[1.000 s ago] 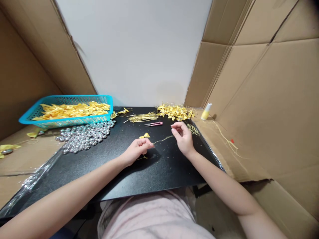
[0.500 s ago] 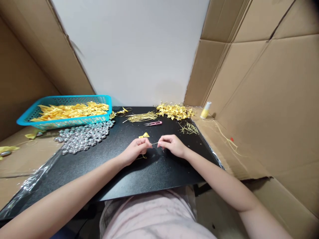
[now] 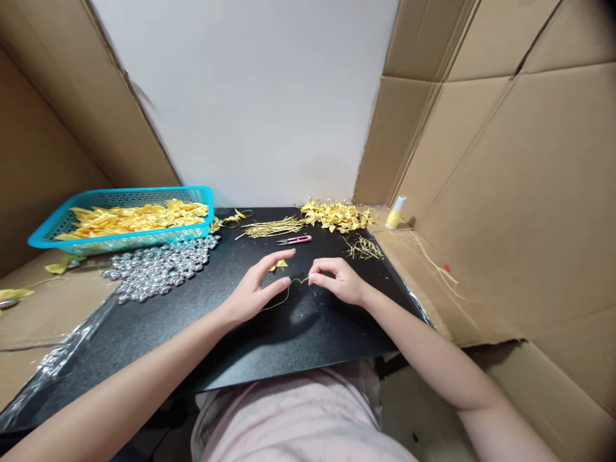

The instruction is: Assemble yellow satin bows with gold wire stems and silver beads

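Right hand [image 3: 334,281]: fingers narrow, pinching slack cord [image 3: 301,281] mid-tabletop [image 3: 317,340]. Left hand [image 3: 255,289]: fingers wide. Knotting looks unfinished. Bow [image 3: 279,264] lies at cord's ten o'clock. Work seems partway — bow heap [image 3: 337,215] at one o'clock, well-filled basket [image 3: 120,241] at ten.

Hemmed in on both sides by creased cardboard panels [image 3: 520,179], backed by a smooth white wall [image 3: 250,96]. Furnished with a black tabletop [image 3: 231,356], catching pale light near the front. Opens below right onto dim floor [image 3: 407,410].
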The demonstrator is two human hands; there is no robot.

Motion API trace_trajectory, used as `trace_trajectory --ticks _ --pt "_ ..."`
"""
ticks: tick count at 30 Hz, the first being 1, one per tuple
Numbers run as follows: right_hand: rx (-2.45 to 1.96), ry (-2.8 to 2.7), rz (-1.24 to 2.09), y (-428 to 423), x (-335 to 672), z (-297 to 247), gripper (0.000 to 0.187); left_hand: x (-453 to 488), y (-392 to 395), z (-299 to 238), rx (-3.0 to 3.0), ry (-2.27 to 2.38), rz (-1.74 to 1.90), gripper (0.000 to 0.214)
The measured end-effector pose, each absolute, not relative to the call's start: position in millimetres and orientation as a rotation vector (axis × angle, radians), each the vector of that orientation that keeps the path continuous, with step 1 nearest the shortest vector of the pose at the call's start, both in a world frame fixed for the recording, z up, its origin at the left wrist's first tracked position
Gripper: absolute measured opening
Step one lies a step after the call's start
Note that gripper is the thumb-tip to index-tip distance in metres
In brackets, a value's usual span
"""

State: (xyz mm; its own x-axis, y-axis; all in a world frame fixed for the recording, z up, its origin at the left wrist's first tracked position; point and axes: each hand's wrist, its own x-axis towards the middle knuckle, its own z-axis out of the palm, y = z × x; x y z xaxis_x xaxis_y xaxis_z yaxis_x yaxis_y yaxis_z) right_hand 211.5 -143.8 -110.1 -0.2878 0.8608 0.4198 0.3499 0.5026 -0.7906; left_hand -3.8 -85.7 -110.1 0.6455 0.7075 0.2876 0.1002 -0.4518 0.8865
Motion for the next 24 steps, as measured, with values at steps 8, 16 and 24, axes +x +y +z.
trace_trajectory --ticks 8,16,24 --pt "-1.002 -1.996 0.606 -145.9 210.4 -109.3 0.026 11.3 -102.7 -115.1 1.613 0.622 0.542 0.033" --pt "-1.024 -1.956 0.621 -145.8 210.1 -109.0 0.026 10.5 -106.7 -114.3 1.581 0.816 0.586 0.038" --pt "-1.554 -1.829 0.309 -129.3 252.4 -107.5 0.013 9.8 -102.3 -120.2 1.488 0.9 0.636 0.032"
